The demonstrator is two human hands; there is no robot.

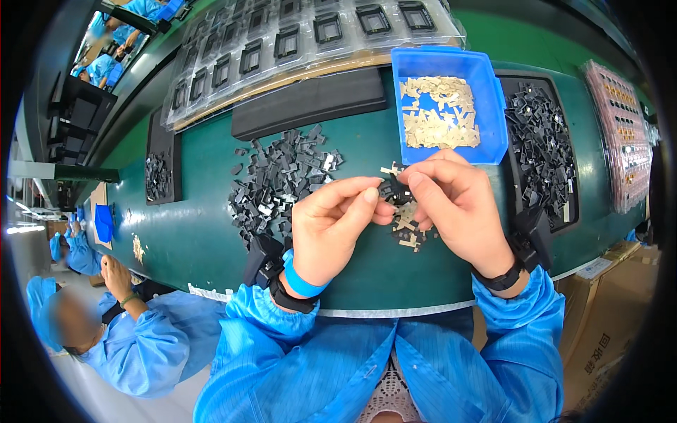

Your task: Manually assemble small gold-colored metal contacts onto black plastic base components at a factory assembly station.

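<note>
My left hand and my right hand meet over the green table, fingertips pinched close together. Whatever sits between them is too small and too covered by the fingers to make out. Just below the fingertips lies a small heap of beige strips mixed with black parts. Left of my left hand spreads a loose pile of small black plastic pieces. Beyond my right hand stands a blue bin with many thin beige pieces in it.
A black tray of small black parts lies at the right, beside stacked clear trays. Behind are a long black block and a clear tray of black frames. A co-worker in blue sits at the left.
</note>
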